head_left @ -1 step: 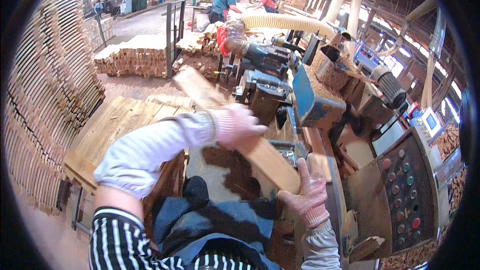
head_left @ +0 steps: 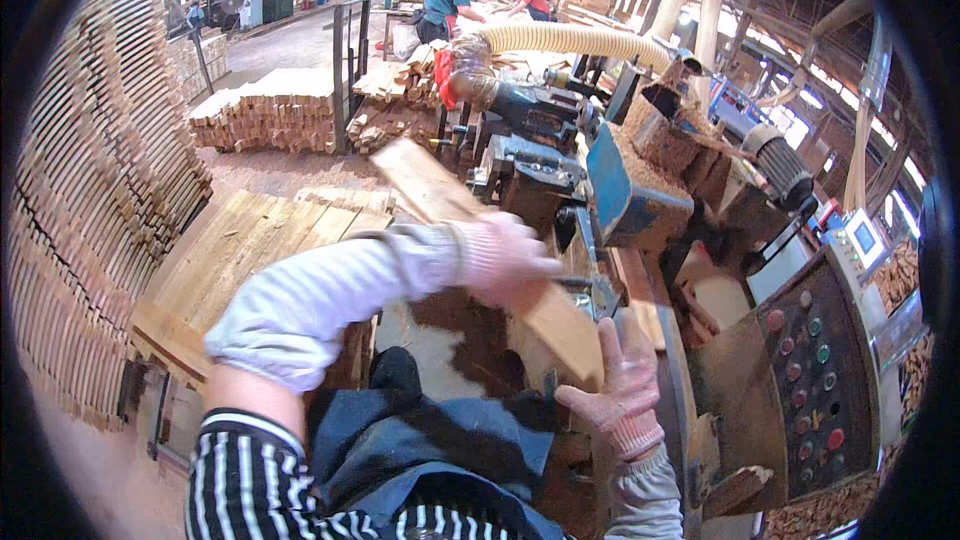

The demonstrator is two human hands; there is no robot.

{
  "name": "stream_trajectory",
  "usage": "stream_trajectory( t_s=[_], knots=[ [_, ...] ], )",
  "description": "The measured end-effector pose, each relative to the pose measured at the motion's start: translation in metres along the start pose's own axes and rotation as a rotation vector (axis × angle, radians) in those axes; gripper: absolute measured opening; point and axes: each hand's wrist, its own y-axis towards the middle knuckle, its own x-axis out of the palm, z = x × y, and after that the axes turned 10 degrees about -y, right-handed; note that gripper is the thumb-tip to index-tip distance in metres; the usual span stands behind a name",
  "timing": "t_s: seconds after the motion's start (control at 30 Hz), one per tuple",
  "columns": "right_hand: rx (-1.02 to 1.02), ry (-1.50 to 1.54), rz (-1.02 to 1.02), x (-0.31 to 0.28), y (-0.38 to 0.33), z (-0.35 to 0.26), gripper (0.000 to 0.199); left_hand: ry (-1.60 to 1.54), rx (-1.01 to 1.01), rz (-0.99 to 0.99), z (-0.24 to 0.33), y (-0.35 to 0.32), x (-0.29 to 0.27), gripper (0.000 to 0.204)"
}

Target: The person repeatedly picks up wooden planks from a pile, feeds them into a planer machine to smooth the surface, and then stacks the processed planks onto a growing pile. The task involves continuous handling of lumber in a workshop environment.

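Observation:
A long wooden board (head_left: 560, 330) lies slantwise in front of me, its far end up to the left and its near end low on the right. My left hand (head_left: 503, 260), in a pale knit glove, is wrapped over the board's middle from above. At the near end is my right hand (head_left: 622, 390), also gloved, with thumb and fingers spread; its thumb side is against or very close to the board's end. Just beyond the right hand, another wooden strip (head_left: 638, 295) lies along the machine bed, beneath a blue, sawdust-covered housing (head_left: 630, 185).
A control panel (head_left: 815, 380) with coloured buttons stands at the right. Left of me are a table of planks (head_left: 240, 250) and a tall stack of strips (head_left: 95, 200). A ribbed hose (head_left: 580, 40) arches over the machine. Two people (head_left: 447, 5) work farther back.
My left hand and the board have shifted slightly to the right. My right hand stays nearly where it was, fingers still spread.

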Motion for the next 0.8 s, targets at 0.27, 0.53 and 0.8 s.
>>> stream_trajectory(
  t_s=[0.27, 0.53, 0.8],
  knots=[
    [0.560, 0.028, -0.033, -0.017, -0.223, 0.060, 0.110, -0.052, 0.389, 0.482, 0.130, 0.109, -0.014, 0.086],
    [1.099, -0.188, -0.209, -0.052, -0.270, 0.034, 0.054, -0.166, -0.908, 0.457, -0.047, -0.098, 0.048, 0.084],
    [0.896, -0.106, 0.109, 0.053, -0.129, 0.093, 0.080, -0.185, -2.426, 0.154, 0.020, -0.442, 0.160, 0.125]
  ],
)
